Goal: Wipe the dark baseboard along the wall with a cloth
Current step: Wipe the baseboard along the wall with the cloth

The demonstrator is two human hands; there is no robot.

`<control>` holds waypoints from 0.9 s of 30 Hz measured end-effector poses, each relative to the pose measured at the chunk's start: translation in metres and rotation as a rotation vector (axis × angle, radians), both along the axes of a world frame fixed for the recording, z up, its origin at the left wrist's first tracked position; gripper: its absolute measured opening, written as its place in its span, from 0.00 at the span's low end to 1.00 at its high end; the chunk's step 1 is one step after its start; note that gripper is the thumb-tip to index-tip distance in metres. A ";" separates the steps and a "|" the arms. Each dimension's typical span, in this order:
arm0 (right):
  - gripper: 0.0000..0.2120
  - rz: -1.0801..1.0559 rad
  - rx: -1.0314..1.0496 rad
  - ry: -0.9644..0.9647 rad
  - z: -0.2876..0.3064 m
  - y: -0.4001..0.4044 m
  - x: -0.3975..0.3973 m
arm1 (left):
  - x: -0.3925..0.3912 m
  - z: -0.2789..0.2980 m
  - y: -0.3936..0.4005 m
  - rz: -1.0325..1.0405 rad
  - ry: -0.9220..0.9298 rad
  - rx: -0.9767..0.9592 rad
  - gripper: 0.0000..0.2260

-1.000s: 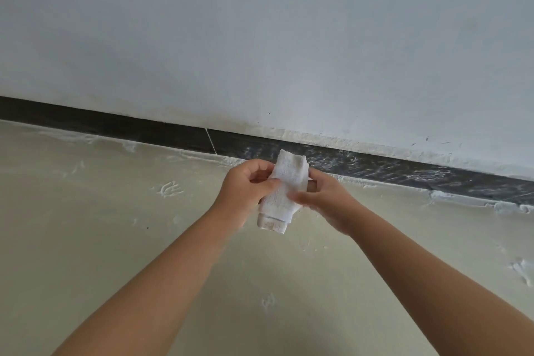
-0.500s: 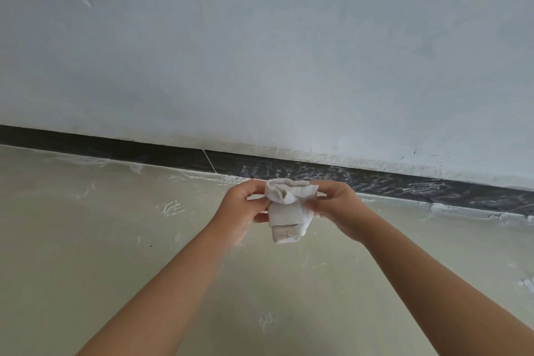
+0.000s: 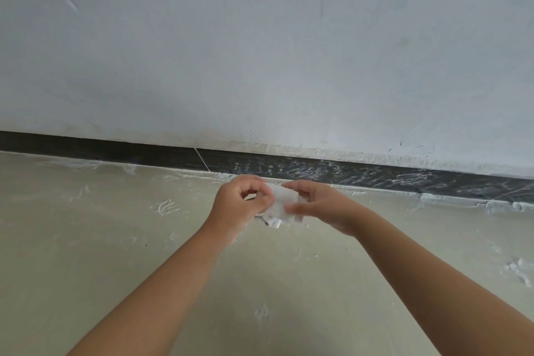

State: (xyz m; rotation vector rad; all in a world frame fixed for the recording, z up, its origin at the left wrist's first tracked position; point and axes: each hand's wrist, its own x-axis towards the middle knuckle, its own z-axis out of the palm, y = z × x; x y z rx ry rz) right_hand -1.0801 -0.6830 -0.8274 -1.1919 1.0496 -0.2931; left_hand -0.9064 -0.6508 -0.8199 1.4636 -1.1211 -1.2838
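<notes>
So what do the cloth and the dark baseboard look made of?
Cloth: soft white woven fabric, probably cotton; it folds and bunches between left hand and right hand. Baseboard: dark, hard, slightly glossy strips, likely tile or stone, with a visible joint and white smears.

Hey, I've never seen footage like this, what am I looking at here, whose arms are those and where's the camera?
No machine here: the camera sits on a person's head, looking forward and down, so the two bare arms are their own. The left hand and right hand both pinch a small folded white cloth held in the air between them. Behind runs a dark baseboard under a pale wall; its right stretch is streaked white, its left stretch looks cleaner. The beige floor carries white smears. The cloth is not touching the baseboard.
</notes>
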 end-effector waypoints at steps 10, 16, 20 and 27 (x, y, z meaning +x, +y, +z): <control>0.17 -0.173 -0.208 0.028 0.010 0.002 0.013 | 0.011 -0.003 0.012 -0.209 0.093 0.129 0.31; 0.18 -0.251 -0.206 0.062 -0.002 0.013 0.029 | 0.017 -0.003 0.022 -0.328 -0.063 0.092 0.28; 0.14 -0.365 -0.180 0.108 -0.015 0.016 0.037 | 0.025 -0.011 0.026 -0.195 0.003 0.178 0.15; 0.12 -0.452 -0.226 0.420 -0.044 0.022 0.046 | 0.085 -0.038 0.018 0.415 -0.249 0.232 0.14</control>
